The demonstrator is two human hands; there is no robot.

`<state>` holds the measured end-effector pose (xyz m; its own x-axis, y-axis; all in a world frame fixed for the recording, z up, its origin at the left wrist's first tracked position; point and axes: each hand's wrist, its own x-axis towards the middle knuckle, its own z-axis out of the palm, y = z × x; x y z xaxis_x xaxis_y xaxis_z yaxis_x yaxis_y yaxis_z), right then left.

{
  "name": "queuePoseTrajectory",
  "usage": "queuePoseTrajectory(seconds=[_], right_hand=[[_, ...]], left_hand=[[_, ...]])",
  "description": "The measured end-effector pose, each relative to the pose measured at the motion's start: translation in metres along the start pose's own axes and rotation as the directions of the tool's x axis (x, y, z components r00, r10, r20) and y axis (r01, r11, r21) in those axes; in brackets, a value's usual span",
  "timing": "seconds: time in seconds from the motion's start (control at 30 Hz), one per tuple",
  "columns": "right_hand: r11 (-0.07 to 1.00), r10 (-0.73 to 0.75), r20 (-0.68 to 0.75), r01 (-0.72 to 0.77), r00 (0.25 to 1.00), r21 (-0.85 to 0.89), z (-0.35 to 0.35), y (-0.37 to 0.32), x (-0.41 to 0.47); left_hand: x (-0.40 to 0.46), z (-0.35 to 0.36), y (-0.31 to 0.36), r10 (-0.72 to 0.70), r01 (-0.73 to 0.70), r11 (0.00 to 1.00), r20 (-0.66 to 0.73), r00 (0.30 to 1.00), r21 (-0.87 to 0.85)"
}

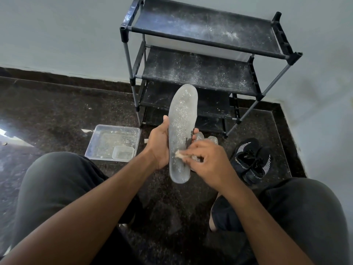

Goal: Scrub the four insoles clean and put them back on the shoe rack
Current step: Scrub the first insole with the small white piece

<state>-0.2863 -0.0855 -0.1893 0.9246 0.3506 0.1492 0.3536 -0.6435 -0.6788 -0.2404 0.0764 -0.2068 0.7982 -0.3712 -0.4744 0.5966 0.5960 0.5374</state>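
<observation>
I see a clear tray (99,144) on the floor at left. My left hand (159,146) grips the gray insole (181,131) upright before the shoe rack (200,73); my right hand (208,159) pinches a small pale scrubber (178,154) against it. Black shoes (252,159) lie right.

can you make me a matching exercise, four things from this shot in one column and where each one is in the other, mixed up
Things:
1. insole
2. tray
3. shoes
4. pad

Places:
A. on the floor right of the hands, below the rack
B. pinched in the right hand, against the insole
C. held up in the left hand
D. on the floor left of the hands, with a small tub inside

Pairs: 1-C, 2-D, 3-A, 4-B
</observation>
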Motion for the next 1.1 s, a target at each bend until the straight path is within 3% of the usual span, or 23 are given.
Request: queuePoseTrajectory(seconds=[0.07, 0.2, 0.3, 0.4, 0.57, 0.6, 0.67, 0.73, 0.77, 0.93, 1.0, 1.07, 1.1], right_hand=[[0.998, -0.028, -0.075, 0.024, 0.997, -0.056, 0.004, -0.003, 0.008], [0.996, -0.046, 0.130, 0.056, 0.990, -0.075, 0.005, 0.003, 0.003], [0.999, -0.046, 0.022, 0.046, 0.999, -0.013, 0.003, 0.003, 0.004], [0.996, -0.064, -0.065, 0.060, 0.996, -0.063, 0.009, -0.002, 0.014], [0.992, -0.043, 0.310, 0.078, 0.950, -0.102, 0.005, 0.000, 0.000], [0.998, -0.034, 0.299, 0.050, 0.954, -0.046, 0.002, 0.001, -0.002], [1.000, -0.020, 0.132, 0.017, 0.991, 0.020, -0.002, 0.002, 0.003], [0.999, -0.037, 0.001, 0.037, 0.999, -0.029, 0.002, 0.000, 0.011], [0.998, -0.043, 0.002, 0.043, 0.999, -0.049, 0.004, -0.003, 0.012], [0.998, 0.028, 0.375, -0.006, 0.927, -0.060, 0.000, -0.004, -0.005], [0.999, 0.045, 0.263, -0.046, 0.964, -0.001, -0.006, -0.002, -0.007], [0.998, 0.018, 0.090, -0.012, 0.996, -0.067, -0.006, 0.002, 0.000], [0.993, 0.003, 0.071, 0.006, 0.997, -0.120, -0.005, 0.001, 0.004]], left_hand=[[0.001, 0.001, -0.001, -0.017, 0.017, 1.000, 0.001, 1.000, 0.021], [0.003, 0.002, -0.002, 0.003, -0.003, 1.000, -0.021, 1.000, -0.008], [0.004, -0.002, -0.002, 0.014, -0.014, 1.000, -0.026, 1.000, 0.015], [0.002, 0.000, -0.002, 0.008, -0.005, 0.996, -0.027, 1.000, 0.089], [0.007, -0.006, 0.002, 0.062, -0.062, 0.998, -0.052, 0.997, 0.016], [0.008, -0.008, 0.003, 0.064, -0.064, 0.998, -0.050, 0.997, 0.001], [0.008, -0.007, 0.003, 0.055, -0.055, 0.998, -0.023, 0.998, 0.007], [0.007, -0.003, 0.002, 0.043, -0.043, 0.998, -0.003, 0.999, 0.034], [0.006, -0.002, 0.001, 0.042, -0.042, 0.998, -0.003, 0.999, 0.051], [0.007, -0.008, 0.004, 0.085, -0.084, 0.996, -0.039, 0.996, 0.034], [0.008, -0.009, 0.003, 0.075, -0.075, 0.997, -0.022, 0.997, 0.015], [0.009, -0.006, 0.004, 0.064, -0.064, 0.998, 0.007, 0.998, -0.012], [0.009, -0.005, 0.004, 0.068, -0.068, 0.998, 0.008, 0.998, -0.016]])
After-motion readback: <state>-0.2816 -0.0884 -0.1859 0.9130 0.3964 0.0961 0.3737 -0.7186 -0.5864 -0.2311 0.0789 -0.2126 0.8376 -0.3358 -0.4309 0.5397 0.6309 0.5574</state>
